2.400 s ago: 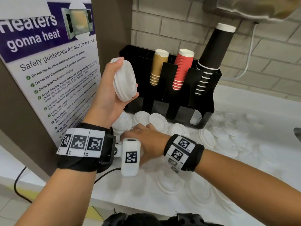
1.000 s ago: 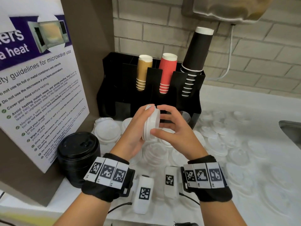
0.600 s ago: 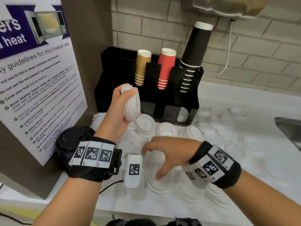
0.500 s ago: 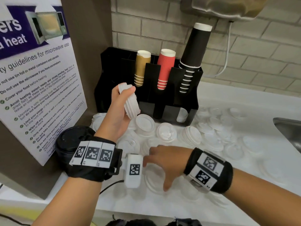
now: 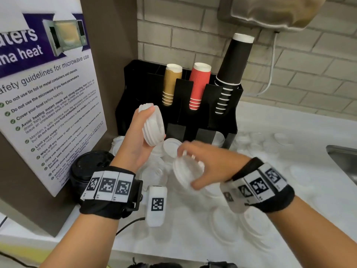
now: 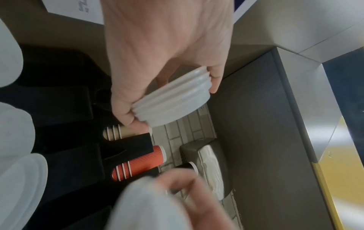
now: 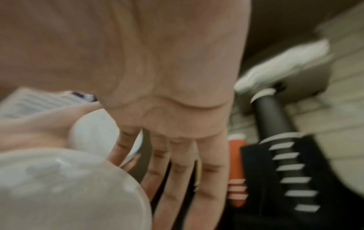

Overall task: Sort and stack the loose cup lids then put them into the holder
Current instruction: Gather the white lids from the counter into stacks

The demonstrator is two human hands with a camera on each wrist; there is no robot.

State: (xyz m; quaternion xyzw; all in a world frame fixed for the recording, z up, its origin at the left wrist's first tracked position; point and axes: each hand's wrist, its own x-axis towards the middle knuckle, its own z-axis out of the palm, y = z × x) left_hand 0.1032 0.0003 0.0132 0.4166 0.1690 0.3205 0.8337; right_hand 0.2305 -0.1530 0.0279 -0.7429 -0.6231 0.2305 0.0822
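My left hand [image 5: 142, 136] holds a stack of several nested white lids [image 5: 153, 125] on edge, raised in front of the black holder [image 5: 146, 88]. In the left wrist view, thumb and fingers clamp the stack [image 6: 173, 99] by its rim. My right hand [image 5: 208, 163] pinches a single white lid [image 5: 185, 171] just below and right of the stack, blurred by motion. In the right wrist view that lid [image 7: 69, 186] sits at the lower left under the hand [image 7: 177, 109]. Loose white lids [image 5: 297, 171] lie scattered over the white counter.
The holder's slots carry tan cups [image 5: 172, 84], red cups [image 5: 199, 86] and tall black cups [image 5: 231, 70]. A black lidded cup stack [image 5: 88, 165] stands by the microwave poster [image 5: 48, 93] at left. A sink edge [image 5: 342, 161] is at right.
My right hand, which was down on the counter lids, has picked one lid up and risen towards the stack. My left hand has kept the stack raised.
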